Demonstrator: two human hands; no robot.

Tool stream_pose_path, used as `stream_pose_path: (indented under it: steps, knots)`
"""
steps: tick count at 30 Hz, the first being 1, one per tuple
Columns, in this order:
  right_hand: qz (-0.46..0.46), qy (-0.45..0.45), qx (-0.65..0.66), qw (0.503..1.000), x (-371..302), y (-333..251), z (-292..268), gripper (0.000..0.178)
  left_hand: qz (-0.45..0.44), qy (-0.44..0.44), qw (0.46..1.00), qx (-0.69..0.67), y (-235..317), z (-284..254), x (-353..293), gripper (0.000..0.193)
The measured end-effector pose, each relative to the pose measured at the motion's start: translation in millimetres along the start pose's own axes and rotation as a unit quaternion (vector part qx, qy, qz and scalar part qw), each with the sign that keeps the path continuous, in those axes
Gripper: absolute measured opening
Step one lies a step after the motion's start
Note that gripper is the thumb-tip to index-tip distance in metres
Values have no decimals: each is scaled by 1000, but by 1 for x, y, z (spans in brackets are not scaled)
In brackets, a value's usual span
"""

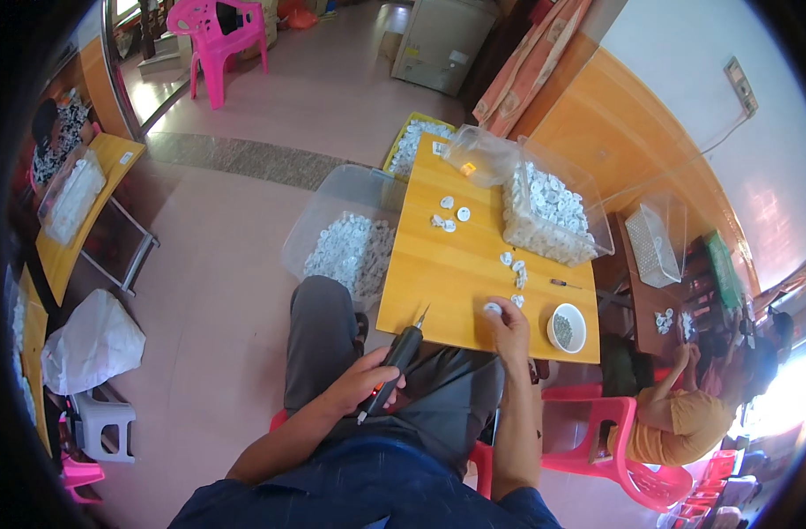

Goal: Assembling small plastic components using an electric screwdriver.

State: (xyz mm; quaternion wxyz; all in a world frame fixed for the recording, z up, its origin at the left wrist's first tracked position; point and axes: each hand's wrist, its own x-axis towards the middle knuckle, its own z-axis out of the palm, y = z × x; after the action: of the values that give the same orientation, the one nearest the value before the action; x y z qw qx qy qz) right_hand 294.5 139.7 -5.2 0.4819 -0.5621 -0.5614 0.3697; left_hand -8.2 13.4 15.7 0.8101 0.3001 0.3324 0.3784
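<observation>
My left hand is wrapped round a black electric screwdriver above my lap, its thin bit pointing up and away toward the table's near edge. Over the near part of the yellow table, my right hand pinches a small round white plastic part. Beside that hand stands a white bowl of small metal pieces, probably screws. A few loose white parts lie just beyond it, and more white parts are farther back. A small hand screwdriver rests right of them.
A clear bin heaped with white parts stands at the table's back right. Left of the table, a large clear tub and a yellow crate hold more. On the right, another person sits by a pink chair.
</observation>
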Motion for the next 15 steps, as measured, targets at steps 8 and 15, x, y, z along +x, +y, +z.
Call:
stream_pose_path:
  steps: [8, 15]
  knots:
    - [80, -75, 147, 983, -5, -14, 81, 26, 13, 11, 1000, -15, -2, -7, 1, 39]
    - [85, -103, 206, 969, -7, -14, 102, 21, -1, 15, 1000, 4, -5, -7, 2, 34]
